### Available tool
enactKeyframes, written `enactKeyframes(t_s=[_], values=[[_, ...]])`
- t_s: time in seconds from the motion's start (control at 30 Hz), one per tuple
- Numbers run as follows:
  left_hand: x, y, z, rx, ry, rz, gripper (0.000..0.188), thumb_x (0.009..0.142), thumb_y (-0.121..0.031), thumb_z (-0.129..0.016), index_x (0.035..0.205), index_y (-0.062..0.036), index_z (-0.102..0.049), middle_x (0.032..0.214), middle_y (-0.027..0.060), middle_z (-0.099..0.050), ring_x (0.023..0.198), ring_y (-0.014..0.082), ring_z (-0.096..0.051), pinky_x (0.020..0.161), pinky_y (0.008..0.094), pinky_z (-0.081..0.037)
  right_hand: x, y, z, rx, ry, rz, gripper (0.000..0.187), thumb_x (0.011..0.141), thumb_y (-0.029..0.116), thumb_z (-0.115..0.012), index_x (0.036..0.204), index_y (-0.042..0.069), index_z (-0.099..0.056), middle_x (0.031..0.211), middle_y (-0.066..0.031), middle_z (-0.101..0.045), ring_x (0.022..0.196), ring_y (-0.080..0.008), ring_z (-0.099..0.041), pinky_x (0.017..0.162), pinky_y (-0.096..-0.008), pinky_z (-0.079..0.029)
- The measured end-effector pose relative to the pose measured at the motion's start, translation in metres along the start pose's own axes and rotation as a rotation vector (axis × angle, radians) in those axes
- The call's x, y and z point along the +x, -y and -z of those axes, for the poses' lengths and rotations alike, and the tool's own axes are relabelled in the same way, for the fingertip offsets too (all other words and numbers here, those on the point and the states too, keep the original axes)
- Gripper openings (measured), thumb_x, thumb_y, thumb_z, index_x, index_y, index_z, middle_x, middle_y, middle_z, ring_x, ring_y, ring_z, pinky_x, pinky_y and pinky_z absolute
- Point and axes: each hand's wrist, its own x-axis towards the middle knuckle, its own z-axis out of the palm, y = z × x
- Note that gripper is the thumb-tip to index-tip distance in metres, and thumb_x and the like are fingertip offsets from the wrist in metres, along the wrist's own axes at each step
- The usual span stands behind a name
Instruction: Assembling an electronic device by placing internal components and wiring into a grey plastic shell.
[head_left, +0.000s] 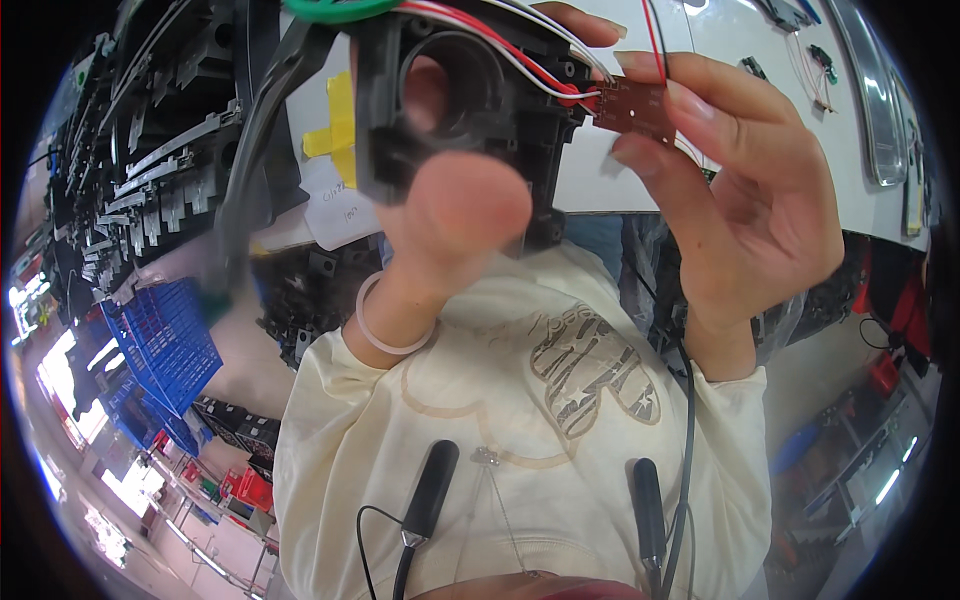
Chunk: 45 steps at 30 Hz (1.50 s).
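Your hands are apart from each other, each closed on its own thing. Your left hand [455,215] grips a black plastic housing [540,150] from the near side, its thumb raised toward the camera and somewhat blurred, a pale bracelet [365,310] round the wrist. The housing is held up in front of your chest, over the near edge of the white counter [595,185], with a round opening facing up toward you. A fingertip shows through that opening.

Your right hand [750,190] pinches a small reddish-brown circuit board [635,108] by its right end, between thumb and fingers, just beside the housing's right side. Red and white wires [500,50] run across the top of the housing to the board's left end; a red and black pair [655,40] comes down to its upper right.

Left of the housing you have yellow tape [342,130] and a handwritten paper [345,215]. Dark parts [170,100] crowd the far left, with a blue basket [165,330] below them. Toward the right end of the counter lies a clear tray [870,90], near small wired pieces [823,65].
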Motion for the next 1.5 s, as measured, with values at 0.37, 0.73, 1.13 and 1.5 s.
enactKeyframes(t_s=[0.37, 0.73, 1.13, 1.5], values=[[0.024, 0.026, 0.035, 0.120, 0.529, -0.589, 0.112, 0.068, -0.076, -0.055, 0.133, 0.0119, -0.033, 0.127, 0.0282, -0.048, 0.113, 0.0360, -0.055, 0.098, 0.0421, -0.048, 0.001, 0.007, 0.014, 0.029, 0.187, -0.204, 0.037, 0.075, -0.019, -0.065, 0.108, -0.006, -0.054, 0.111, -0.0336, -0.056, 0.097, -0.0371, -0.065, 0.079, -0.0422, -0.059], [0.001, 0.039, 0.017, -0.039, 0.330, -0.633, 0.106, 0.070, -0.066, -0.064, 0.138, 0.0054, -0.025, 0.133, 0.0252, -0.038, 0.125, 0.0437, -0.042, 0.108, 0.0495, -0.037, 0.000, 0.021, 0.000, -0.302, 0.281, -0.125, 0.044, 0.068, -0.017, -0.073, 0.107, -0.004, -0.057, 0.106, -0.0303, -0.060, 0.092, -0.0338, -0.066, 0.077, -0.0391, -0.058], [-0.007, 0.033, 0.016, 0.116, 0.198, -0.588, 0.109, 0.071, -0.071, -0.060, 0.140, 0.0049, -0.023, 0.135, 0.0259, -0.036, 0.125, 0.0480, -0.040, 0.108, 0.0545, -0.035, 0.001, 0.006, 0.007, -0.204, 0.286, -0.077, 0.045, 0.065, -0.008, -0.079, 0.106, -0.001, -0.061, 0.101, -0.0278, -0.065, 0.089, -0.0304, -0.066, 0.076, -0.0347, -0.054], [-0.010, 0.029, 0.032, 0.101, 0.379, -0.508, 0.111, 0.067, -0.071, -0.064, 0.140, 0.0029, -0.024, 0.134, 0.0222, -0.037, 0.120, 0.0488, -0.045, 0.105, 0.0595, -0.035, 0.007, 0.024, 0.000, -0.319, 0.308, -0.126, 0.041, 0.061, -0.008, -0.081, 0.097, -0.002, -0.063, 0.098, -0.0247, -0.067, 0.088, -0.0301, -0.066, 0.078, -0.0351, -0.053]])
